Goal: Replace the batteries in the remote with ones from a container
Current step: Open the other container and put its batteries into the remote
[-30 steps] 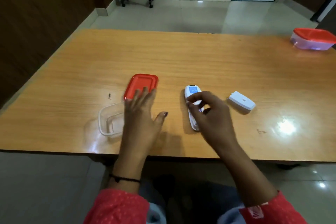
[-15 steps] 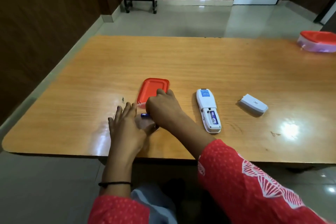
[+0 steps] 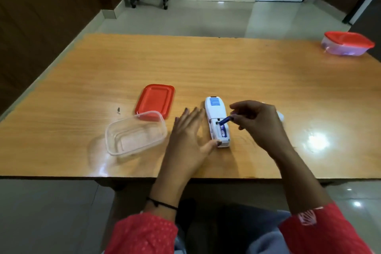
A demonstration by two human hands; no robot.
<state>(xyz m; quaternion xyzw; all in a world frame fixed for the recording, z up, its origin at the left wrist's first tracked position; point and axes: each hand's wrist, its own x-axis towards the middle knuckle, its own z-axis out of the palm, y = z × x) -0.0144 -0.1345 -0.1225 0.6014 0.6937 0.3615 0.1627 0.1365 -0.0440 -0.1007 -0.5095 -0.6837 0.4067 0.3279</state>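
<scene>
Fingers of the right hand [image 3: 260, 123] pinch a blue battery [image 3: 225, 119], its far tip angled down into the open bay of the white remote [image 3: 216, 112]. The left hand [image 3: 186, 132] lies spread and empty, thumb braced on the remote's near end. One battery [image 3: 222, 131] already sits in the bay, so I judge this the second; seating it and refitting the cover remain. Left of the hands stands the clear container [image 3: 135, 133], apparently empty, its red lid [image 3: 155, 100] just beyond. Half a second ago both hands were at the container; now they are at the remote.
</scene>
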